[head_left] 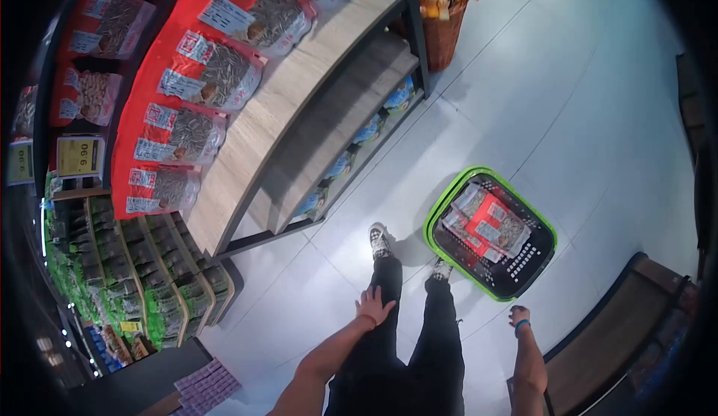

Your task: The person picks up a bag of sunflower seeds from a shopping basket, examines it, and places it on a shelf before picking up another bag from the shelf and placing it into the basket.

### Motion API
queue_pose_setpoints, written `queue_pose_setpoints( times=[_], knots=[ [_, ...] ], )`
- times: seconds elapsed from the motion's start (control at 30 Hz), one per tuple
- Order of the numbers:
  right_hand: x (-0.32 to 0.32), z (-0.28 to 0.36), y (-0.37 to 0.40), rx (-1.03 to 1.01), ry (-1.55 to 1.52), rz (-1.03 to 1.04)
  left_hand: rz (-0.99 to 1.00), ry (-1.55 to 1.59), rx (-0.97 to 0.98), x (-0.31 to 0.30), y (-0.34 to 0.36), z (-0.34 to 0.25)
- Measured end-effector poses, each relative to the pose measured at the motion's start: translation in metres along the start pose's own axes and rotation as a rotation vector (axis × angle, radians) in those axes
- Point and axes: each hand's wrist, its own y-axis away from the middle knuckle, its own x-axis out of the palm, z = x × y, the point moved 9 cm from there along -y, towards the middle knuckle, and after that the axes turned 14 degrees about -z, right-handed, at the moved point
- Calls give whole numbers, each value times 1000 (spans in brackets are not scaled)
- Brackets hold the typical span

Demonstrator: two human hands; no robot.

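Observation:
My left hand (pixel 375 307) rests against my left thigh with its fingers spread, holding nothing. My right hand (pixel 519 315) hangs at my right side, its fingers curled in; I see no object in it. Just beyond the right hand, a black shopping basket with a green rim (pixel 465 274) stands on the floor by my right foot. Inside it lie red and clear bags of seeds (pixel 497 227). Similar red bags of sunflower seeds (pixel 209 68) line the curved wooden shelf on the left, apart from both hands.
Under the shelf top (pixel 299 49) sits a lower tier with blue packs (pixel 366 129). A wicker basket (pixel 441 38) stands at its far end. Green packs (pixel 112 289) fill racks at left, with purple packs (pixel 206 386) below. A dark-edged wooden display (pixel 621 330) borders the right.

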Motion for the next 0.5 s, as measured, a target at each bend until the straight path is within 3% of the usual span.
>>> queue_pose_setpoints(
  times=[0.03, 0.07, 0.1, 0.13, 0.17, 0.27, 0.37, 0.5],
  knots=[
    [4, -23, -61, -93, 119, -55, 184, -23, -136, 37, 22, 16],
    [20, -43, -102, -193, 230, -105, 237, -115, -135, 41, 35, 14],
    [8, -14, -88, -227, 292, -231, 288, -205, -132, 38, 42, 9],
    [11, -13, -105, -231, 294, -306, 301, -224, -151, 45, 41, 11],
    [20, -6, -118, -199, 203, -202, 263, -233, -153, 52, 39, 17],
    [41, 2, -146, -197, 42, -299, 242, -163, -365, 62, 27, 37],
    [35, -12, -150, 49, 4, -454, 226, -176, -417, 66, 18, 41],
    [38, -26, -165, -123, 46, -488, 207, -182, -395, 73, 12, 46]
  ],
)
